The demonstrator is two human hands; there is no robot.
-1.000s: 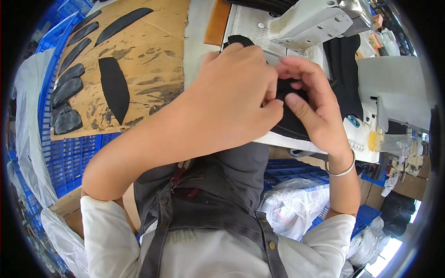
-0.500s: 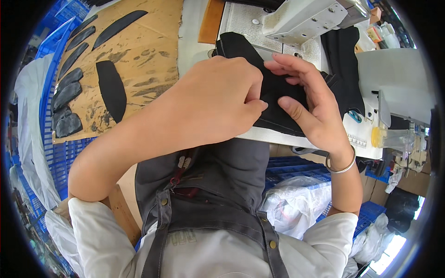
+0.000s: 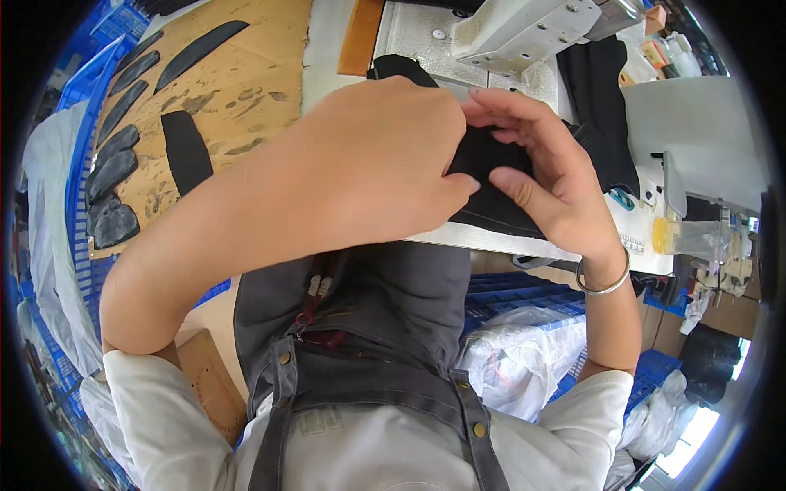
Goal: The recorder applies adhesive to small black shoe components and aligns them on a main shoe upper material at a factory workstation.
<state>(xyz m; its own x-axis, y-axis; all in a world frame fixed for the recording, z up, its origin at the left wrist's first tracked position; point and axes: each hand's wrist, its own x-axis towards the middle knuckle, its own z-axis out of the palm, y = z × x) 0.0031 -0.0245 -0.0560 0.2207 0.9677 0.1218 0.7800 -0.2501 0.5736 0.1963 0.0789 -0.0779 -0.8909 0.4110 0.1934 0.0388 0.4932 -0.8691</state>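
Note:
Black fabric (image 3: 491, 196) lies on the white sewing machine table, partly under both hands. My left hand (image 3: 393, 159) is over its left part, back of the hand up and fingers curled in, with the thumb pointing right. Whatever is inside those fingers is hidden. My right hand (image 3: 565, 192), a metal bangle at its wrist, is cupped over the fabric's right part. Its thumb stands apart from its fingers, and the fingertips come close to the left knuckles. The sewing machine (image 3: 524, 37) stands just beyond both hands.
On the left, a stained cardboard sheet (image 3: 246, 90) carries a flat black cut piece (image 3: 187, 155) and several dark curved pieces. More black fabric (image 3: 598, 106) lies right of the machine. A yellow-capped clear container (image 3: 688, 237) is at the right edge. A plastic bag (image 3: 524, 352) and blue crates are below.
My left forearm and hand look larger and slightly higher in the picture. The table and its things have shifted a little left and up. My right hand keeps nearly the same pose.

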